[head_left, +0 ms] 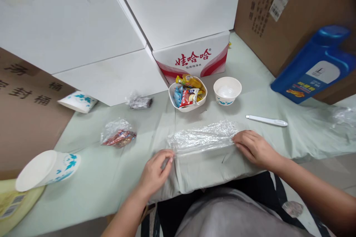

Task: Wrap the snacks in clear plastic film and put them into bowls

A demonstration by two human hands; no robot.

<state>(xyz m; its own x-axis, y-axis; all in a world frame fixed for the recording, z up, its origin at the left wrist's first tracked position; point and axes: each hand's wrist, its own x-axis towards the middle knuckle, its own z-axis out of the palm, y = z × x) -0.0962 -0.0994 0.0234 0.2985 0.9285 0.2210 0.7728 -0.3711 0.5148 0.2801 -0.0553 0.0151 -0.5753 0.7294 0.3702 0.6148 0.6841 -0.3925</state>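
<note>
On the near edge of the table [91, 181], a sheet of crinkled clear plastic film [204, 136] lies stretched sideways between the person's two hands, its near edge drawn almost straight. The left hand [157, 170] pinches one end between thumb and fingers; the right hand [256, 150] grips the other end at its corner. The hands are well apart, each closed on the film. The step in hand looks like spreading the film and straightening its edge. The next move seems to call for an even, gentle pull with both ends kept pinched, since such thin film could cling to itself or fold.

Just beyond the film is a white bowl [185, 109] of snack packets [190, 97], with a paper cup [226, 101] of clear plastic beside it. A white cutter knife [266, 120] lies beyond the right hand. Further left are a bag of red packets [120, 139] and a tipped cup [63, 168]; far right stands a blue bottle [311, 66], leaning in view.
</note>
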